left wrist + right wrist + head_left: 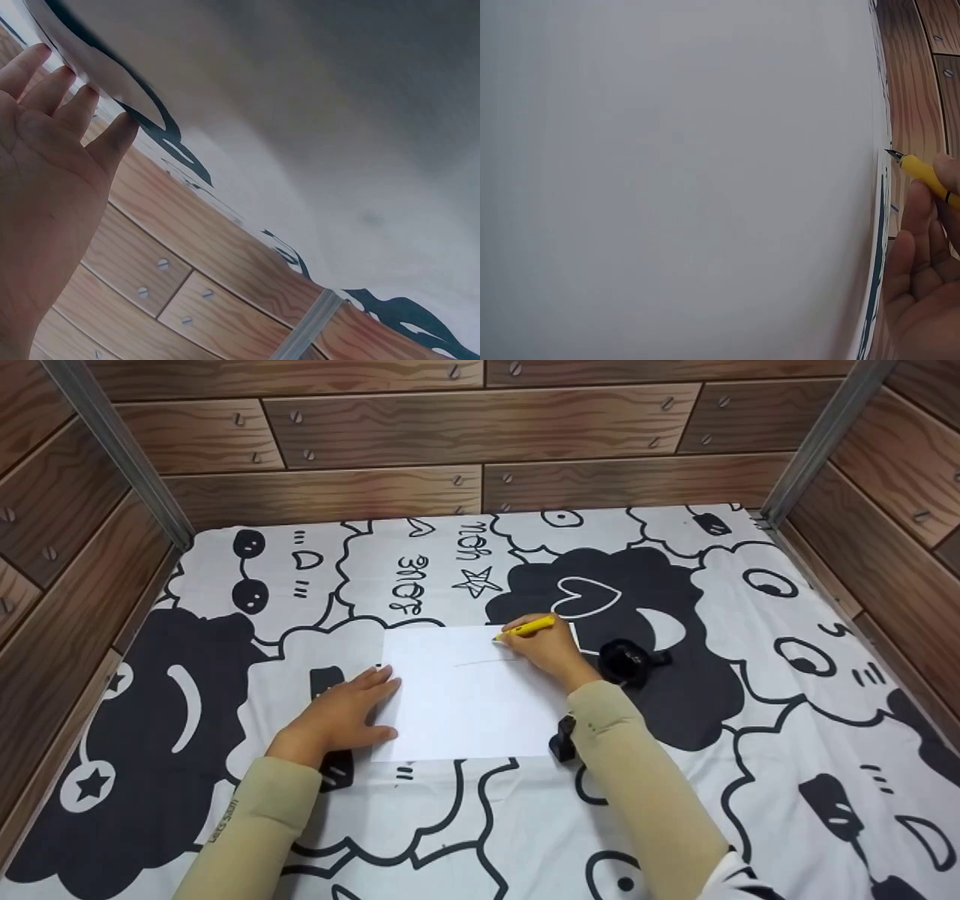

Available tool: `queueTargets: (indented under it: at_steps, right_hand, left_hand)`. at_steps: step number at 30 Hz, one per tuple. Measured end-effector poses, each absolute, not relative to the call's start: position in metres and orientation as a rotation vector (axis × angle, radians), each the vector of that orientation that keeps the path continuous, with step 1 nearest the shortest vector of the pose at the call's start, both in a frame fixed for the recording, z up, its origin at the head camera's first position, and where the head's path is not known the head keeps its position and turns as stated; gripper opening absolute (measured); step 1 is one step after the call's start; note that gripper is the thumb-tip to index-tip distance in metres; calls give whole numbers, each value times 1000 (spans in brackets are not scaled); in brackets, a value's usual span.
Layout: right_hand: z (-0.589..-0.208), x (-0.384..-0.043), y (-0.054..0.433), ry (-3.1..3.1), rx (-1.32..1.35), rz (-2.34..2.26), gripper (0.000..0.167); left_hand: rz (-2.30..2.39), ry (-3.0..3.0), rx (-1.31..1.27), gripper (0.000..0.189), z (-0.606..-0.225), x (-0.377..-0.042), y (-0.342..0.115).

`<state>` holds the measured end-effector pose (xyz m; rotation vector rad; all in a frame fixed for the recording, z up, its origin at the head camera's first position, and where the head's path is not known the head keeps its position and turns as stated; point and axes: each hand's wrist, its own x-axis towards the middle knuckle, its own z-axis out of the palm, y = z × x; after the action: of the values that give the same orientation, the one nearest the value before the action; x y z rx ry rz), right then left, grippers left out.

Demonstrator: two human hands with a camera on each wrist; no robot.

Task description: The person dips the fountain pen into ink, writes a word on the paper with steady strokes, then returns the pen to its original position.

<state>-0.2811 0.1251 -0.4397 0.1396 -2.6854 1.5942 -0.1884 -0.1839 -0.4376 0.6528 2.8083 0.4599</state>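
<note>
A white sheet of paper (465, 705) lies flat, with one faint, slightly curved line drawn across its upper part. My right hand (547, 649) pinches a yellow pencil (531, 626) near its dark tip, over the sheet's upper right area. The tip points left, close to the paper; whether it touches is hard to tell. In the right wrist view the pencil (921, 172) shows a dark pointed tip, with thumb and fingers around its barrel. My left hand (341, 716) rests at the sheet's left edge, its fingers and thumb spread and fairly straight. The left wrist view shows that palm (52, 172).
A round black object (626, 661) sits right of the sheet, beside my right wrist. Another small black object (562, 739) is at the sheet's lower right edge, partly behind my sleeve. A black-and-white cartoon cloth (420, 825) covers the table. Wood-patterned walls (480, 427) enclose the back and sides.
</note>
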Motion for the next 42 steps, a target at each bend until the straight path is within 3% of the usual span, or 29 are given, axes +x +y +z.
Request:
queueTargets:
  at_steps: [26, 42]
  right_hand:
    - [-439, -276, 128, -2794, 99, 1621, 13]
    - [-440, -272, 129, -2849, 233, 1631, 15]
  left_hand:
    - [462, 2809, 642, 74, -437, -188, -183]
    - [456, 2812, 639, 74, -439, -188, -184]
